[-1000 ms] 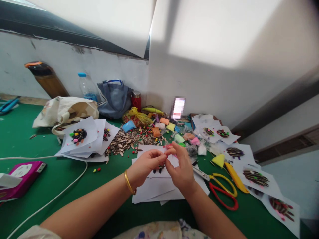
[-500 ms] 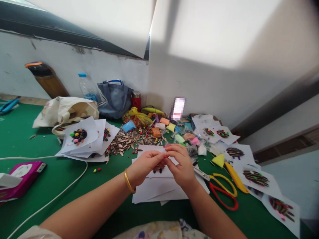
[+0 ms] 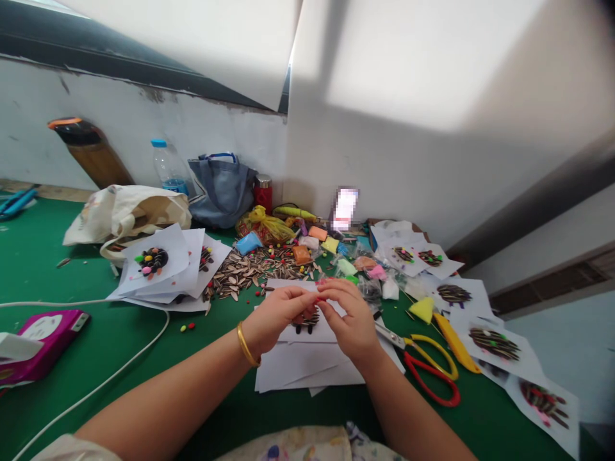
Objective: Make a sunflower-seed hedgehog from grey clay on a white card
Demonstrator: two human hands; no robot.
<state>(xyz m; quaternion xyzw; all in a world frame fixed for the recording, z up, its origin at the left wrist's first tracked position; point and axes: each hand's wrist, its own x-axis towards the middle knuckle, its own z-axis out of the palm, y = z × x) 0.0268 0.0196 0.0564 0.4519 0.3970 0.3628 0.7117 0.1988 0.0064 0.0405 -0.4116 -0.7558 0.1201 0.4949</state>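
Note:
My left hand (image 3: 282,318), with a gold bangle on its wrist, meets my right hand (image 3: 350,318) at the fingertips, above the paper. Both are closed in a pinch. Red shows where the fingertips come together, but whether it is a small piece or only fingernails I cannot tell. Beneath them lies a white sheet (image 3: 278,334) on a stack of paper (image 3: 307,371). On that sheet a figure of striped sunflower seeds (image 3: 310,320) with two black feet is partly hidden by my fingers.
Loose sunflower seeds (image 3: 240,272) and packets of coloured clay (image 3: 302,255) lie behind the hands. Scissors (image 3: 430,365) and a yellow cutter (image 3: 455,342) are at the right. Seed pictures (image 3: 494,342) line the right edge; others (image 3: 154,262) pile at left, near a white cable (image 3: 144,355).
My left hand has shifted slightly, uncovering more of the seed figure. The fingertips stay together, and my right hand has barely moved.

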